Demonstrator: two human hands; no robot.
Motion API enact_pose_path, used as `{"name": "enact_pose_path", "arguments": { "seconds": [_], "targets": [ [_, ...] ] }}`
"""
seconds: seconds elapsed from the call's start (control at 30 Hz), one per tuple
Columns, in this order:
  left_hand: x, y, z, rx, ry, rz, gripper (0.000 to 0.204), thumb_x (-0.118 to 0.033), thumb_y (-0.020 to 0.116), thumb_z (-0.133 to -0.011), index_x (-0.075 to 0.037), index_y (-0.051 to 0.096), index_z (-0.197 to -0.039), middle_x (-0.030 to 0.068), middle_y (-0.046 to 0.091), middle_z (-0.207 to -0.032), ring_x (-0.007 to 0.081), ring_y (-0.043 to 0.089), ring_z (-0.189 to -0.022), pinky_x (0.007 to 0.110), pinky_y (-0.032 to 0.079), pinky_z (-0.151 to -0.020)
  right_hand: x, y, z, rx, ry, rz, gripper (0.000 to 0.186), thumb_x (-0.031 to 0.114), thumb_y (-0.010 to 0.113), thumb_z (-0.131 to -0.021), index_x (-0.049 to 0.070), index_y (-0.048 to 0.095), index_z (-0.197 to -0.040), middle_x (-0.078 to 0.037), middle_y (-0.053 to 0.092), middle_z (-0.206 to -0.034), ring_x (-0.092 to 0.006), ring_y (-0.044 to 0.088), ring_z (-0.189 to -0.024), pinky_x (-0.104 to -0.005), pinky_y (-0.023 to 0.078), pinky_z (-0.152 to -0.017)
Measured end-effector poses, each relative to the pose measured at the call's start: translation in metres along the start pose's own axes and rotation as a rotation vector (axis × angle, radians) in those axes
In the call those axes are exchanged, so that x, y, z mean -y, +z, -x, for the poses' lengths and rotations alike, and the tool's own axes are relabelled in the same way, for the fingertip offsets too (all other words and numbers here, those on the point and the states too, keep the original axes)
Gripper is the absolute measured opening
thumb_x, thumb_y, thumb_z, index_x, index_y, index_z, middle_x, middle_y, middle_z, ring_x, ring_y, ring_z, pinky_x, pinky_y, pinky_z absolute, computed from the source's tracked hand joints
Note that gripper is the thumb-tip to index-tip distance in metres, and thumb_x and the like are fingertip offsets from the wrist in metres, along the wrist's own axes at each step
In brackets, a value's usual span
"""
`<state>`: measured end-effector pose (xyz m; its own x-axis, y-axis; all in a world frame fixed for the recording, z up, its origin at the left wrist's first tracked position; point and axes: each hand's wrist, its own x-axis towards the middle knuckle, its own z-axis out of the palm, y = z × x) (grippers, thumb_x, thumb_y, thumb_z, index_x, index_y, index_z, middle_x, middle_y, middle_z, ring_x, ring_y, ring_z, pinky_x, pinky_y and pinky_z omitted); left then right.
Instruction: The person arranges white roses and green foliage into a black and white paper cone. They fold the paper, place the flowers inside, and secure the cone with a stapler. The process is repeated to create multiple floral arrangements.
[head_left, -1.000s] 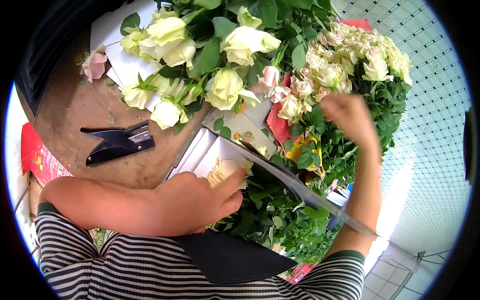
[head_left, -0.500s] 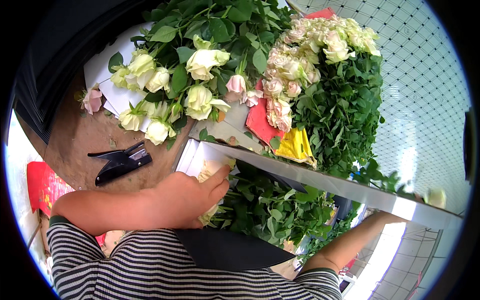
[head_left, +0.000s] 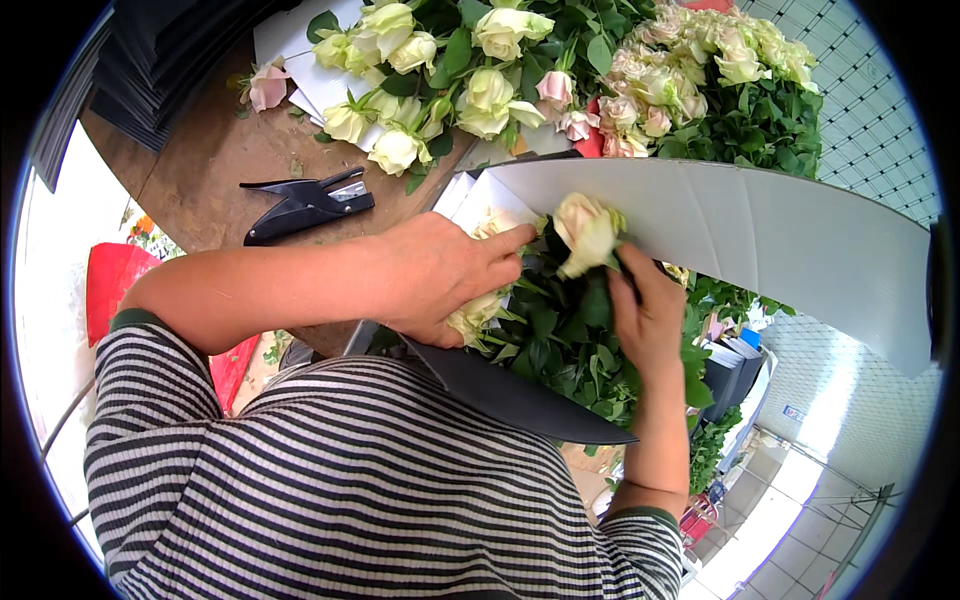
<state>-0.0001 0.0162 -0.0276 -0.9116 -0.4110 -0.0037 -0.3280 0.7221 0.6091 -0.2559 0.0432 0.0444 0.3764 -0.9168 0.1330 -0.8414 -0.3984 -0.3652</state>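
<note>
My left hand (head_left: 440, 275) reaches across a bunch of cream roses (head_left: 475, 318) and grips it around the heads. The bunch lies on a large wrapping sheet, whose pale side (head_left: 720, 210) rises beyond it and whose black flap (head_left: 520, 390) lies near my body. Closed just below the bloom of a single cream rose (head_left: 585, 235), my right hand (head_left: 650, 305) holds it over the bunch's green leaves (head_left: 570, 345). That bloom is slightly blurred. Its stem is mostly hidden by my hand and the foliage. My left thumb is partly hidden by the flowers.
A black plier stapler (head_left: 305, 208) lies on the brown table (head_left: 215, 170) at left. Behind are loose cream roses (head_left: 490, 100), a lone pink rose (head_left: 267, 87) and a thick pale pink rose bundle (head_left: 740, 60). Black sheets (head_left: 150, 70) are stacked far left.
My right hand has come in from the far right and now holds a rose above the bunch. My left hand stays on the bunch. The view has shifted, and the pale sheet stands wider.
</note>
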Motion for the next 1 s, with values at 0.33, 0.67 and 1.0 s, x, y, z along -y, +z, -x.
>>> {"name": "enact_pose_path", "arguments": {
  "seconds": [0.33,0.67,1.0],
  "targets": [
    [-0.004,-0.004,0.002,0.075,-0.034,-0.014,0.068,-0.038,0.076,-0.07,-0.003,0.047,-0.12,0.0156,0.035,-0.141,0.0325,0.066,-0.08,0.042,0.054,-0.069,-0.014,0.066,-0.006,0.049,-0.006,0.213,0.025,0.008,0.063,-0.085,0.01,0.063,-0.11,-0.015,0.067,-0.085,-0.0338,0.066,-0.073,-0.039,0.052,-0.064],
    [0.0,0.0,0.002,0.015,-0.018,-0.016,0.069,-0.041,0.077,-0.069,-0.004,0.049,-0.119,0.0149,0.03,-0.147,0.0309,0.066,-0.086,0.041,0.054,-0.07,-0.013,0.081,-0.001,0.003,0.015,0.407,0.04,0.014,0.062,-0.082,0.027,0.06,-0.119,-0.003,0.058,-0.07,-0.0257,0.062,-0.057,-0.0395,0.05,-0.048],
    [-0.003,-0.002,-0.008,-0.018,-0.084,-0.123,0.068,-0.044,0.083,-0.056,-0.013,0.055,-0.11,0.0185,0.026,-0.15,0.0343,0.066,-0.075,0.042,0.053,-0.062,-0.019,0.089,0.002,-0.029,0.009,0.41,0.034,0.02,0.06,-0.083,0.029,0.06,-0.116,-0.001,0.058,-0.068,-0.0251,0.062,-0.054,-0.0382,0.05,-0.044]
  ]
}}
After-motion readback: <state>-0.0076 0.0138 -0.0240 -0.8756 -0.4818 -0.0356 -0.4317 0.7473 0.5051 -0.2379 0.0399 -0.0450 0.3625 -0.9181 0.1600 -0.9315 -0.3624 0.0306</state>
